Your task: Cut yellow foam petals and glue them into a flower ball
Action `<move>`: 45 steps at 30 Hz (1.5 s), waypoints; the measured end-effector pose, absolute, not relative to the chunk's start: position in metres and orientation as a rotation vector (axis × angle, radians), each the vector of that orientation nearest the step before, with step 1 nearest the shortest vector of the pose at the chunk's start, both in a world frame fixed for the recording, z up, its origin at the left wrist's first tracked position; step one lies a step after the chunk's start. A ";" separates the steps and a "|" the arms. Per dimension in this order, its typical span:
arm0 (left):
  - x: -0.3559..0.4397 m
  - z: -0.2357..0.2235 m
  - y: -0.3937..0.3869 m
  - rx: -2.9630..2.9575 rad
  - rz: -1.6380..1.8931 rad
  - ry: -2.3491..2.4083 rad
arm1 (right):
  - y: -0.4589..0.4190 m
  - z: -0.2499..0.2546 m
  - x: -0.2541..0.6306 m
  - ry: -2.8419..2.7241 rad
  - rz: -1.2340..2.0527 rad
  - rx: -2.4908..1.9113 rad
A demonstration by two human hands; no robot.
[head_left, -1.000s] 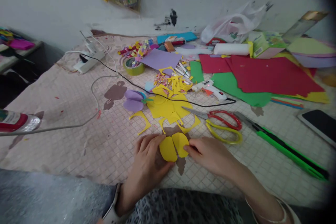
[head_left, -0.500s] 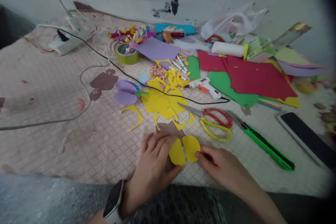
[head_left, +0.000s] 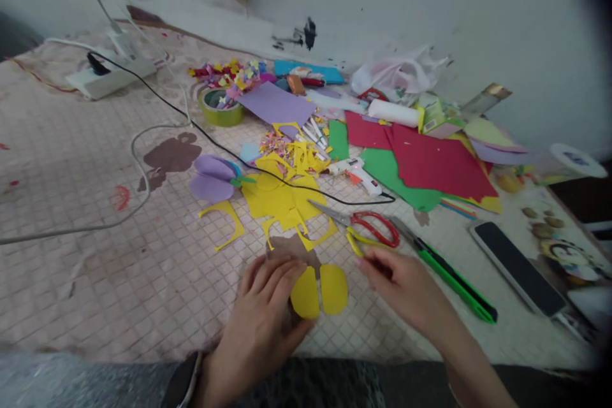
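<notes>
Two yellow oval paper pieces (head_left: 319,292) lie side by side on the checked table cover (head_left: 143,280) near the front edge. My left hand (head_left: 261,315) rests flat beside them, its fingers stretched out and its fingertips on the left oval. My right hand (head_left: 404,284) is to the right of the ovals and apart from them. Its fingers reach up to the yellow handle of the red and yellow scissors (head_left: 370,229) and hold nothing.
A green utility knife (head_left: 449,274) and a dark phone (head_left: 516,264) lie to the right. Yellow scraps (head_left: 282,194), a purple paper flower (head_left: 213,178), a glue gun (head_left: 358,172) with its black cord, red and green sheets (head_left: 425,159), a tape roll (head_left: 220,107) and a power strip (head_left: 112,73) lie further back.
My right hand has let go of the right yellow oval and moved up and right toward the scissors. My left hand stays on the left oval. The view has swung to the right.
</notes>
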State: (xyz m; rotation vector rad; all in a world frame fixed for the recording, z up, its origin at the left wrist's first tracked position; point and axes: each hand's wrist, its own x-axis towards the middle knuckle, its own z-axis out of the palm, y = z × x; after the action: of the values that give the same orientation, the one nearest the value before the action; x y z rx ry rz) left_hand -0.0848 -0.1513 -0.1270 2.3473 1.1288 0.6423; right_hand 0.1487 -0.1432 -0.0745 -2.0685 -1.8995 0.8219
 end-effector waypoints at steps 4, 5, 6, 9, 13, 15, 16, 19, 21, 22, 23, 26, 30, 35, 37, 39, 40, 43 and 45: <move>-0.082 -0.128 -0.150 2.362 0.679 1.156 | -0.089 -0.065 0.164 -1.815 0.547 -2.029; -0.082 -0.129 -0.150 2.371 0.684 1.158 | -0.073 -0.063 0.169 -1.778 0.436 -2.065; -0.082 -0.129 -0.150 2.382 0.687 1.158 | -0.058 -0.061 0.175 -1.773 0.360 -2.122; -0.082 -0.130 -0.150 2.407 0.716 1.157 | -0.018 -0.058 0.199 -1.748 0.270 -2.204; -0.079 -0.131 -0.150 2.358 0.857 1.194 | 0.014 -0.066 0.233 -1.799 0.471 -2.287; -0.078 -0.132 -0.150 2.325 0.912 1.195 | 0.022 -0.076 0.241 -1.834 0.649 -2.269; -0.078 -0.132 -0.150 2.313 0.922 1.192 | 0.024 -0.082 0.242 -1.833 0.704 -2.259; -0.078 -0.131 -0.150 2.294 0.903 1.185 | 0.029 -0.097 0.237 -1.796 0.766 -2.227; -0.079 -0.130 -0.150 2.291 0.865 1.187 | 0.031 -0.100 0.232 -1.765 0.808 -2.198; -0.079 -0.130 -0.150 2.294 0.849 1.187 | 0.032 -0.098 0.229 -1.747 0.840 -2.181; -0.079 -0.129 -0.151 2.298 0.836 1.188 | 0.032 -0.095 0.227 -1.724 0.878 -2.162; -0.079 -0.127 -0.151 2.311 0.808 1.192 | 0.025 -0.080 0.221 -1.631 0.996 -2.068; -0.079 -0.126 -0.151 2.310 0.781 1.219 | 0.005 -0.059 0.210 -1.514 1.076 -1.823; -0.080 -0.127 -0.151 2.315 0.747 1.212 | -0.024 -0.044 0.198 -1.332 0.832 -1.473; -0.081 -0.128 -0.152 2.313 0.729 1.210 | -0.034 -0.039 0.197 -1.267 0.810 -1.375; -0.081 -0.128 -0.152 2.309 0.718 1.211 | -0.044 -0.034 0.199 -1.272 0.886 -1.396; -0.081 -0.129 -0.153 2.307 0.715 1.212 | -0.049 -0.032 0.201 -1.284 0.927 -1.420; -0.082 -0.128 -0.153 2.313 0.716 1.210 | -0.067 -0.027 0.206 -1.295 1.045 -1.465; -0.081 -0.127 -0.153 2.326 0.730 1.198 | -0.078 -0.026 0.207 -1.245 1.140 -1.436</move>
State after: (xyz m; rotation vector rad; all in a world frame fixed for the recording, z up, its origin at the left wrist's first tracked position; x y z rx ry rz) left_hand -0.0813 -0.1525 -0.1268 2.3265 1.1977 0.7296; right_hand 0.2074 -0.0778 -0.0259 -1.4360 -1.2452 1.1403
